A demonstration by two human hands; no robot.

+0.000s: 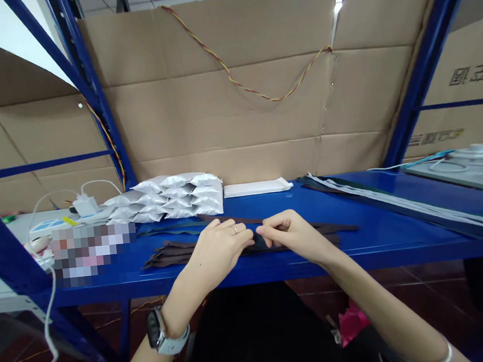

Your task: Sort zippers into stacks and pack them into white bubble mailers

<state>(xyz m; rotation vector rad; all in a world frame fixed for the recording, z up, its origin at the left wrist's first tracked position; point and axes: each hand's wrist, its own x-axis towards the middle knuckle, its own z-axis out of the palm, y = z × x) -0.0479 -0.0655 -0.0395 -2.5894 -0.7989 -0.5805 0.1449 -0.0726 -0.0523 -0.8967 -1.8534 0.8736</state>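
My left hand, with a ring on one finger, is closed in a pinch just above the blue shelf. Close beside it, almost fingertip to fingertip, my right hand pinches too. Whatever lies between the fingers is too small or hidden to make out. Under and behind both hands lies a bundle of dark brown strips. A single brown strip reaches out to the right behind my right hand. Dark teal strips lie a little farther back on the left.
Silvery white packets are stacked at the back left, beside a flat white packet. Long white and dark strips lie along the right. A white charger with cables stands at left. Blue posts and a cardboard wall enclose the shelf.
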